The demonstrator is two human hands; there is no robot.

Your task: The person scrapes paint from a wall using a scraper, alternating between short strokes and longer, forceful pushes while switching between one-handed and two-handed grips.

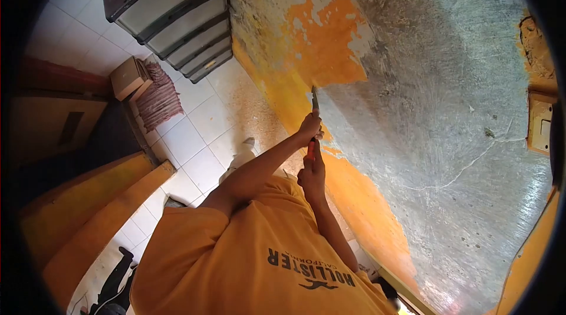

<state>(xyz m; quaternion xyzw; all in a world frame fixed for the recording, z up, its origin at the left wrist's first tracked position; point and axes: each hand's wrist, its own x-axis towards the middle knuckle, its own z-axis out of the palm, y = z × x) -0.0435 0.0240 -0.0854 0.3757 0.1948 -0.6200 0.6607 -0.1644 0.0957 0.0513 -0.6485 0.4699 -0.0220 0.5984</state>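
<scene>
A narrow-bladed scraper (315,102) with a red handle points up the wall, its tip against the lower edge of an orange paint patch (330,58). My left hand (309,126) is closed around it where blade and handle meet. Just below, my right hand (312,173) grips the red handle, one finger stretched along it. Around the tool the wall (413,114) is bare grey plaster, with yellow-orange paint (362,197) left along its lower part. The exact shape of the blade's tip is too small to make out.
Paint crumbs (259,108) lie on the white tiles by the wall. A drawer unit (171,8) stands against the wall. Left of it are a cardboard box (128,78) and a striped cloth (158,97). A switch plate (540,121) sits at the far right.
</scene>
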